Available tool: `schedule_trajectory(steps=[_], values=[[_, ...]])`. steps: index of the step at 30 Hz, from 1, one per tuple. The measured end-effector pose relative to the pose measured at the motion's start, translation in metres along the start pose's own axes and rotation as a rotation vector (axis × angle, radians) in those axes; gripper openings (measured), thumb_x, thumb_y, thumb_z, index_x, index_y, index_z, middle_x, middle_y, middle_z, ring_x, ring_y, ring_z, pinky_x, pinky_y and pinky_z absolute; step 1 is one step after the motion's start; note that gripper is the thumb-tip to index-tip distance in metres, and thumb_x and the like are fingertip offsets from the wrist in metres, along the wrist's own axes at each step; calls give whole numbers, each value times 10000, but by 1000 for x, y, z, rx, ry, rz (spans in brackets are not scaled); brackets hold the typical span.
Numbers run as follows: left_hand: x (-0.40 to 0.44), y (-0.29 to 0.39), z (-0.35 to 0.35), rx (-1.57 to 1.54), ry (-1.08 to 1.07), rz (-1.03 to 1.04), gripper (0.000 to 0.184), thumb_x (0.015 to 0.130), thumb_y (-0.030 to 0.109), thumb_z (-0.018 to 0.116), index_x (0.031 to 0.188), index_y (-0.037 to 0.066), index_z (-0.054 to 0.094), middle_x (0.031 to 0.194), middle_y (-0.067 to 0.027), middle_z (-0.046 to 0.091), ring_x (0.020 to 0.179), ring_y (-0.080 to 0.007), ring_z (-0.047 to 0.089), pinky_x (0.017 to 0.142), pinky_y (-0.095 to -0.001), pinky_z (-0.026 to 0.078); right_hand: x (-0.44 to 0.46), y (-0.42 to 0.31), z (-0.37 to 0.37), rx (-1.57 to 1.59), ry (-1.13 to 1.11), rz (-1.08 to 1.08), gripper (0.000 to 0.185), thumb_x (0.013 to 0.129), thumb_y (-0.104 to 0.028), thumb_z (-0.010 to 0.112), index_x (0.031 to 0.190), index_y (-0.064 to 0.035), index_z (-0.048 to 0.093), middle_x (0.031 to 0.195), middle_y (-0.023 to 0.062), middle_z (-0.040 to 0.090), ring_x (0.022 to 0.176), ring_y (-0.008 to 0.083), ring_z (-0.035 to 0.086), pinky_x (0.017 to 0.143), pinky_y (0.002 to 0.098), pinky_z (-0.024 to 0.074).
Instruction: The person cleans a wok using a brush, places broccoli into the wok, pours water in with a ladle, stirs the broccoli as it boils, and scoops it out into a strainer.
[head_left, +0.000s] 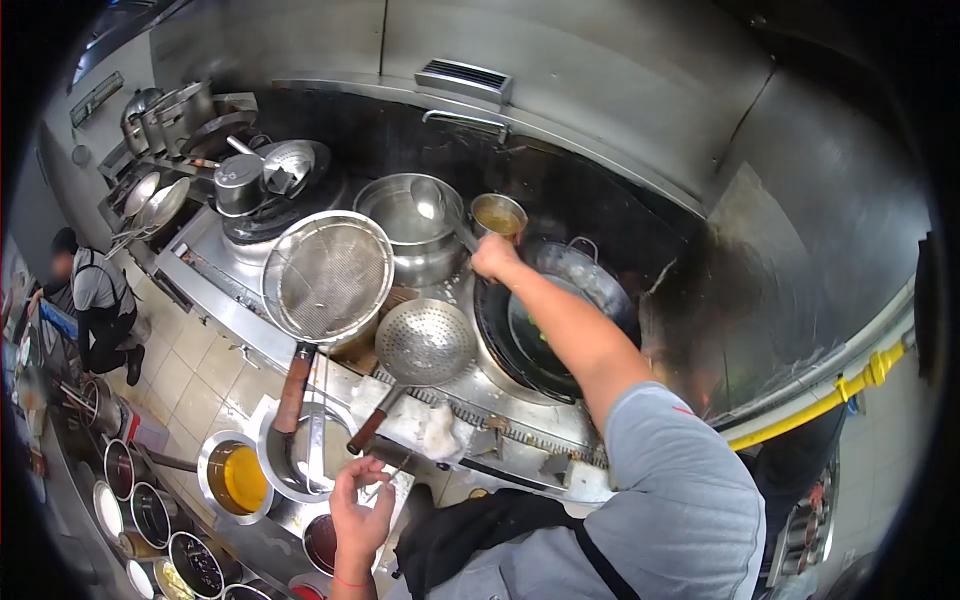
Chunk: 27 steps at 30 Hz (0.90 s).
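My right hand [495, 257] is closed round the handle of a steel ladle [428, 199], whose bowl is over the large steel pot [408, 244]. Beside that hand sits a small pot of yellowish liquid [499, 217]. Under my right forearm is a black wok [610, 290], with a bit of green food partly hidden by the arm. My left hand [362, 505] is raised near the counter's front edge, fingers curled with thumb and fingertips close together; what it holds, if anything, is too small to tell. Nearest to it is the brown handle of a perforated skimmer [427, 343].
A mesh strainer [328, 278] rests left of the skimmer. A pot of orange liquid [243, 478] and several sauce containers [196, 565] stand at the lower left. A white cloth [439, 432] lies on the front ledge. Another person [100, 300] is at the far left.
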<state>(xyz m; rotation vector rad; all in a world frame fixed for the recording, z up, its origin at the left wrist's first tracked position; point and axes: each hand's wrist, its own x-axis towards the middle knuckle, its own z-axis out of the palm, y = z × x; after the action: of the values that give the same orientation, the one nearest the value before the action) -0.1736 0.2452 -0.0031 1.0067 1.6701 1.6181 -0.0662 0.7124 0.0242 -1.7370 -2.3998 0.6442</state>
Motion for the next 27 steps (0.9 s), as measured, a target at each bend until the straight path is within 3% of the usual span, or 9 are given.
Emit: schedule_trajectory(steps=[2,3,4,5,8,11,13,16,27], values=[[-2,-4,-12,-8,55,-26,385,731,-46,625,1100,-35,516,978,-119,632,857,-159,622,828,-290,467,28,-30,24,127,-214,105,164,810,-106,580,685,1,586,644,92,628,478,204,591,441,296,474],[-3,-5,-17,-2,81,-37,380,738,-39,621,1102,-34,515,979,-117,634,858,-158,621,828,-288,466,32,-39,32,638,-270,294,232,848,-112,563,633,-30,536,595,64,589,415,158,538,380,268,438],[-4,-5,-21,-37,118,-71,363,748,-30,617,1098,-35,520,980,-111,634,857,-155,618,828,-287,466,38,-42,32,1029,-397,439,289,901,-125,519,626,-82,443,521,-10,457,371,59,417,323,201,352],[-4,-7,-25,-31,124,-69,363,748,-30,617,1098,-35,520,980,-111,634,857,-155,618,828,-287,466,37,-44,30,1032,-404,433,289,901,-125,519,626,-82,443,521,-10,457,371,59,417,323,201,352],[-4,-6,-27,-52,142,-95,348,748,-29,618,1085,-34,532,981,-110,634,866,-151,613,827,-284,465,25,-22,22,1653,-737,546,177,900,-94,504,742,-28,458,516,-32,395,374,38,399,314,175,322],[-2,-2,-22,-48,87,-97,356,747,-34,618,1092,-33,528,983,-110,633,865,-152,612,823,-282,466,-3,5,5,1848,-722,552,127,902,-104,500,897,14,454,554,-19,420,378,42,402,309,169,311],[1,-4,-14,-50,34,-73,359,749,-40,615,1096,-32,526,979,-109,632,860,-152,612,820,-282,467,-28,18,-19,1895,-709,522,134,896,-96,496,814,-10,434,553,-30,430,389,39,416,321,172,340],[5,-1,0,-58,-52,-20,364,751,-53,610,1104,-30,522,976,-106,629,850,-150,610,815,-280,470,-58,49,-62,2027,-812,450,241,877,-60,526,1045,47,391,584,-14,447,401,38,442,326,178,370],[-15,4,55,-87,-228,63,349,813,-26,601,1149,-15,503,1010,-95,597,865,-145,592,820,-263,458,-170,176,-229,2103,-435,506,239,889,-51,485,1037,99,373,561,-14,420,395,53,433,319,172,360]])
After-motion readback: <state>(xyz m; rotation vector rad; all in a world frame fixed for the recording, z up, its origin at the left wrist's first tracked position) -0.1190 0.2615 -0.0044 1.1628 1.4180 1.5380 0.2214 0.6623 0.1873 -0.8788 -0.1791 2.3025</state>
